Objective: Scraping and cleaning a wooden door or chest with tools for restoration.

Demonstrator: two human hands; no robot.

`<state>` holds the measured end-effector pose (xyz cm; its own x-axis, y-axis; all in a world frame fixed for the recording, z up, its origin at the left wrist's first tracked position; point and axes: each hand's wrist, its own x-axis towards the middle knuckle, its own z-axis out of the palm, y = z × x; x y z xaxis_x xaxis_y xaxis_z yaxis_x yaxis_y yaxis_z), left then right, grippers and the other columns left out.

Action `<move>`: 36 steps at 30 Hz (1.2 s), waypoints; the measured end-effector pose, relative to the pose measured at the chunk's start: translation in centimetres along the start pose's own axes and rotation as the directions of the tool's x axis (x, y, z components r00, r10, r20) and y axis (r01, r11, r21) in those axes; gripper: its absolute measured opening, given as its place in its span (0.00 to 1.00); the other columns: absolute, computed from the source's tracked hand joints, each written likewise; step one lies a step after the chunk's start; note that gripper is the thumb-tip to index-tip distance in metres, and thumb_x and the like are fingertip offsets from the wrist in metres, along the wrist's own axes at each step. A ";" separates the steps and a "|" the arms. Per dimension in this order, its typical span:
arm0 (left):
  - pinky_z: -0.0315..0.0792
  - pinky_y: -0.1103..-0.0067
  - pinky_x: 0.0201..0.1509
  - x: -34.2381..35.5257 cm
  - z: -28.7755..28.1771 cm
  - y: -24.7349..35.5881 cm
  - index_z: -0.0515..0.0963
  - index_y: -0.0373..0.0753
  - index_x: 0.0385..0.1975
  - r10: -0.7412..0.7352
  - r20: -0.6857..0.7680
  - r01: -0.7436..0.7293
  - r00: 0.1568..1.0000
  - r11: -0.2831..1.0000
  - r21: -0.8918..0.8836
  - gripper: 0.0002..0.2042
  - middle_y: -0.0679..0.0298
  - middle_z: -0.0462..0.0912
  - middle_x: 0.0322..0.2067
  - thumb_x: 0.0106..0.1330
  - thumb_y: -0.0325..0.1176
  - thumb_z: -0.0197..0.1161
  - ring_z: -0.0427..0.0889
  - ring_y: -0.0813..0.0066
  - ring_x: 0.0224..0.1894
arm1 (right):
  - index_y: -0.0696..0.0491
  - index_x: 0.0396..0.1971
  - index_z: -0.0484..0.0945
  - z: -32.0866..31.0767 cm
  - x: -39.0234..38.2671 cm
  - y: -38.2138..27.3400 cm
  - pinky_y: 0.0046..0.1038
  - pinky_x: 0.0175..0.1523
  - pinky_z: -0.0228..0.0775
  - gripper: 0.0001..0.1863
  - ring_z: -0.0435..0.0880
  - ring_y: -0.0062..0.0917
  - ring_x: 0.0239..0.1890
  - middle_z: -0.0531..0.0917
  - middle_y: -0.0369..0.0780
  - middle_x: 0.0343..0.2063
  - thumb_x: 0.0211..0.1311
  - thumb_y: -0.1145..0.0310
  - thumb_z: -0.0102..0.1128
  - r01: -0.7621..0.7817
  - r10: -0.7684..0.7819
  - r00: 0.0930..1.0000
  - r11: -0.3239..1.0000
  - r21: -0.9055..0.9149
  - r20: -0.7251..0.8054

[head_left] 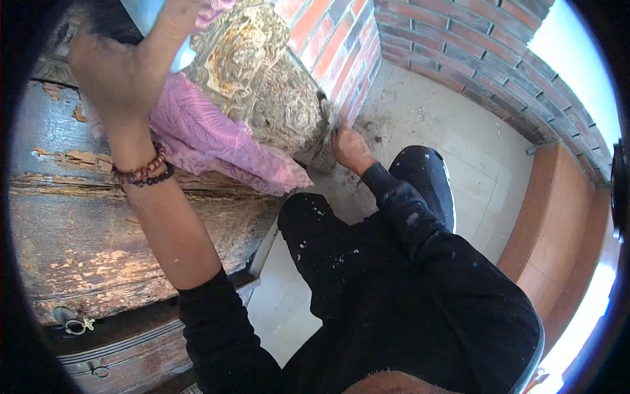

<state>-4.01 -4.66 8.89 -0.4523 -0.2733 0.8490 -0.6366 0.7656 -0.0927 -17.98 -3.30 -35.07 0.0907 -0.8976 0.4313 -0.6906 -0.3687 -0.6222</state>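
At the upper left, my left hand (125,75) is over a worn wooden cabinet top (72,223), its thumb stretched out. Its other fingers are blurred and hard to make out. A crumpled pink patterned cloth (203,131) lies against that hand and runs toward my knee. Behind the thumb shows a pale blue, smooth thing (184,58), partly hidden. My right hand (352,150) is closed at the edge of a carved, dusty wooden piece (285,98). Something greyish sticks out from its fingers, its kind unclear.
A brick-patterned wall (453,39) rises behind the pale tiled floor (472,177), where dust is scattered. To the right stands a brown wooden box-like piece (554,217). The cabinet has a metal ring pull (77,324) at lower left. My knees are close to the carved piece.
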 end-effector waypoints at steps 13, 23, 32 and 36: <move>0.76 0.79 0.44 0.1 0.1 1.7 0.83 0.30 0.40 0.044 -0.053 -0.046 0.998 0.998 -0.052 0.15 0.62 0.86 0.36 0.57 0.31 0.76 0.84 0.77 0.38 | 0.63 0.63 0.58 -4.5 -1.0 -5.1 0.51 0.44 0.74 0.27 0.81 0.59 0.39 0.77 0.65 0.45 0.67 0.71 0.50 -0.122 0.167 0.982 0.917 0.380 -0.088; 0.77 0.78 0.44 -0.7 -0.4 0.8 0.82 0.30 0.42 0.043 -0.046 -0.044 0.998 0.999 -0.020 0.16 0.61 0.86 0.37 0.57 0.32 0.75 0.85 0.75 0.38 | 0.61 0.65 0.58 -3.8 -1.6 -5.8 0.53 0.38 0.75 0.27 0.82 0.57 0.30 0.80 0.64 0.33 0.69 0.67 0.48 -0.332 0.296 0.940 0.910 0.250 0.169; 0.77 0.77 0.43 -0.5 -0.6 1.5 0.80 0.31 0.45 0.034 -0.041 -0.034 0.999 0.999 -0.001 0.18 0.61 0.86 0.37 0.58 0.32 0.74 0.85 0.74 0.38 | 0.68 0.50 0.63 -5.3 -1.3 -6.1 0.54 0.31 0.72 0.20 0.79 0.58 0.23 0.79 0.60 0.22 0.69 0.65 0.48 -0.213 0.216 0.976 0.937 0.277 0.019; 0.78 0.76 0.43 0.3 0.3 2.0 0.80 0.31 0.46 0.050 -0.040 -0.051 0.998 0.998 -0.028 0.18 0.60 0.86 0.37 0.58 0.33 0.74 0.85 0.73 0.38 | 0.64 0.44 0.64 -1.0 -2.8 -1.7 0.55 0.31 0.69 0.16 0.78 0.58 0.25 0.78 0.60 0.21 0.69 0.66 0.50 -0.294 0.267 0.935 0.952 0.086 0.235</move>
<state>-5.55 -3.40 8.77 -0.4582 -0.2111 0.8634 -0.5948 0.7947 -0.1214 -17.79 0.07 -34.55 0.0690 -0.9941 0.0834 -0.6221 -0.1082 -0.7754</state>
